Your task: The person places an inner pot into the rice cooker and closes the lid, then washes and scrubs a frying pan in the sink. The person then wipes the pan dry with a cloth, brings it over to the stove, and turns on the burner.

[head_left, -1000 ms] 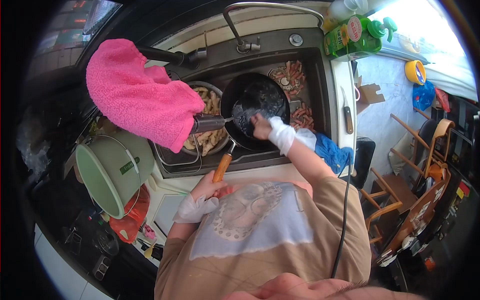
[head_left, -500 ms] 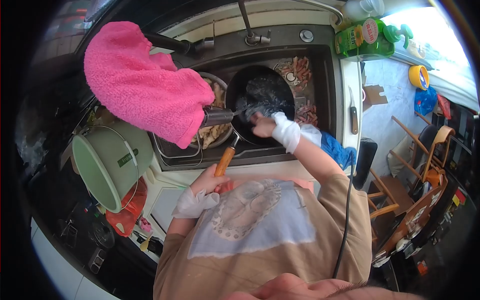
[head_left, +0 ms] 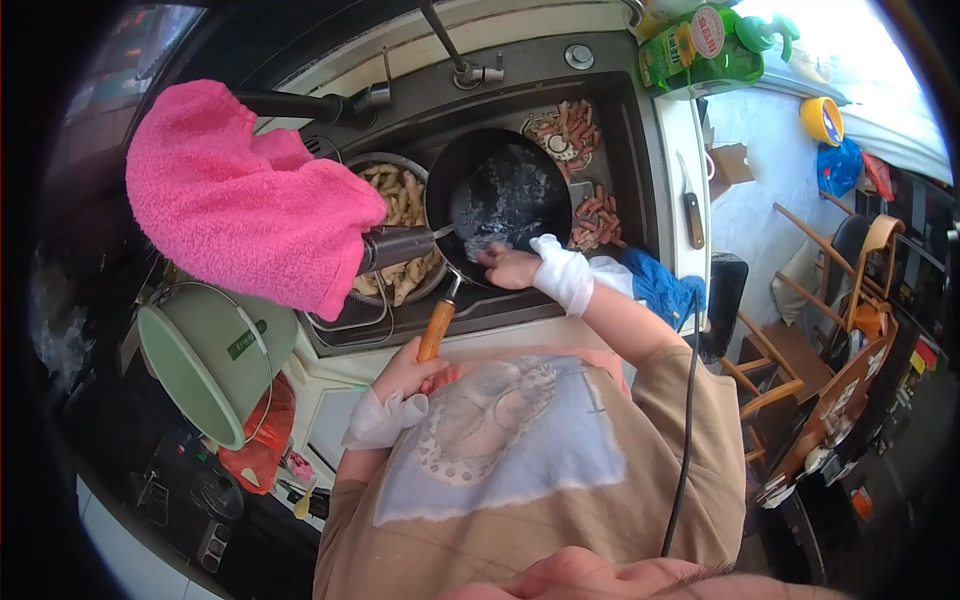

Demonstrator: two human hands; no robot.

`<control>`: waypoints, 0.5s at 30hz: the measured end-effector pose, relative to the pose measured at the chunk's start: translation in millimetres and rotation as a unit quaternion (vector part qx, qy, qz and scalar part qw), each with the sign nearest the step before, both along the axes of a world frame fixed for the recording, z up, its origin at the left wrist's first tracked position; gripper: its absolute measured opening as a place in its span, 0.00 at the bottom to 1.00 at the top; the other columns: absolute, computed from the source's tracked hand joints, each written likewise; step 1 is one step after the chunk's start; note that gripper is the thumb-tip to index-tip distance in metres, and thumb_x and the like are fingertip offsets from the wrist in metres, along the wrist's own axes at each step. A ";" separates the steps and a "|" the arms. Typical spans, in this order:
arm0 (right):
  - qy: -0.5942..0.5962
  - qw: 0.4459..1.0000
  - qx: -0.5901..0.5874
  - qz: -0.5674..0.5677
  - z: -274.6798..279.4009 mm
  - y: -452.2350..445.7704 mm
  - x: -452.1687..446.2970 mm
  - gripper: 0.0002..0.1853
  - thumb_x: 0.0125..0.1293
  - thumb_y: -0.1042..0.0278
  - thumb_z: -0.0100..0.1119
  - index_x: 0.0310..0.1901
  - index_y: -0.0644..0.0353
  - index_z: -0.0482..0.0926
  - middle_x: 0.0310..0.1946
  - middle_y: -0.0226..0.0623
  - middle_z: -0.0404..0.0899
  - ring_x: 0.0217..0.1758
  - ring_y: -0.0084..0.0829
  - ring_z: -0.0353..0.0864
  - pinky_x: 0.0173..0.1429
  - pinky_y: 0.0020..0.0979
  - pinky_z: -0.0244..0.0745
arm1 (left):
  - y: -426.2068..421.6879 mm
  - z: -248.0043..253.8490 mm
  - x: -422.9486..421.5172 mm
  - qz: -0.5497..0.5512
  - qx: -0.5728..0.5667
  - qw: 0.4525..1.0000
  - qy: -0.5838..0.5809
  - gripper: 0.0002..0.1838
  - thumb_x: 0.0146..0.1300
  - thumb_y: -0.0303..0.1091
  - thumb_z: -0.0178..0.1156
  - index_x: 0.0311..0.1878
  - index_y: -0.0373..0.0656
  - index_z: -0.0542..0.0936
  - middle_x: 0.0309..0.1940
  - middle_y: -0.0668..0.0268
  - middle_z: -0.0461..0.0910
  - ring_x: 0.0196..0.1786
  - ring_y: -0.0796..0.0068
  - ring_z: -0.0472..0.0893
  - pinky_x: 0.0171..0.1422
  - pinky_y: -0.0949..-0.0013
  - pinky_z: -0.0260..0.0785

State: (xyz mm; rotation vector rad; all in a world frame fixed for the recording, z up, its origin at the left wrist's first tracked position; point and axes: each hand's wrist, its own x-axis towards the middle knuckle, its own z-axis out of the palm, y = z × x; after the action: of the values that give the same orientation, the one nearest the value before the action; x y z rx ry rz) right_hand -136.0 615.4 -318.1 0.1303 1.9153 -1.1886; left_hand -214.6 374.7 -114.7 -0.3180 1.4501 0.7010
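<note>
At left on my feed is a pink towel (head_left: 250, 200); next I see the left hand (head_left: 404, 370) wrapped around the wooden handle (head_left: 436, 332) of the black wok (head_left: 510, 180), sitting in the sink (head_left: 630, 150), then the right hand (head_left: 512, 268) inside it, whether gripping anything I can't tell, and pinkish pieces (head_left: 597, 222) beyond.

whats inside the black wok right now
The wok holds glinting water, and the right hand is inside its near edge. The hand covers the surface beneath it; what it touches there is blurred.
</note>
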 end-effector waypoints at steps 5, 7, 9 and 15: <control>-0.069 0.959 0.253 -0.110 -43.3 57.3 -5.7 0.33 0.60 0.59 0.48 0.70 0.55 0.65 0.70 0.52 0.60 0.70 0.54 0.64 0.73 0.46 0.59 | -12.5 -9.0 5.3 -0.005 0.006 1.000 0.023 0.13 0.62 0.29 0.63 0.45 0.43 0.70 0.23 0.72 0.71 0.18 0.85 0.68 0.20 0.77 0.60; 0.076 0.955 0.271 -0.095 -49.5 81.7 -29.6 0.33 0.60 0.61 0.51 0.70 0.56 0.63 0.70 0.50 0.58 0.72 0.53 0.58 0.73 0.47 0.59 | -8.0 -7.1 7.2 -0.011 0.002 0.999 0.030 0.12 0.62 0.29 0.63 0.45 0.43 0.70 0.23 0.72 0.71 0.18 0.85 0.68 0.20 0.77 0.60; 0.123 0.941 0.183 -0.258 -53.3 82.5 -69.4 0.40 0.62 0.61 0.55 0.74 0.61 0.52 0.72 0.53 0.52 0.76 0.54 0.52 0.77 0.43 0.52 | 1.3 -2.1 5.7 0.006 -0.004 0.999 0.038 0.12 0.62 0.28 0.62 0.45 0.43 0.70 0.23 0.72 0.72 0.19 0.85 0.69 0.20 0.76 0.60; 0.262 0.948 -0.070 -0.169 -29.8 45.1 -110.7 0.34 0.67 0.65 0.52 0.73 0.63 0.56 0.75 0.52 0.52 0.79 0.48 0.49 0.80 0.38 0.45 | 5.2 -16.0 3.2 -0.008 -0.007 0.998 0.059 0.11 0.60 0.23 0.58 0.43 0.42 0.69 0.19 0.72 0.68 0.15 0.83 0.65 0.19 0.76 0.56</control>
State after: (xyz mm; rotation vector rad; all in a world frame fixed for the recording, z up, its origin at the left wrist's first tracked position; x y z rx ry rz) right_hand -246.7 660.5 -347.9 0.0715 2.3179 -1.7171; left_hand -211.4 379.9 -130.7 -0.2805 1.5677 0.7069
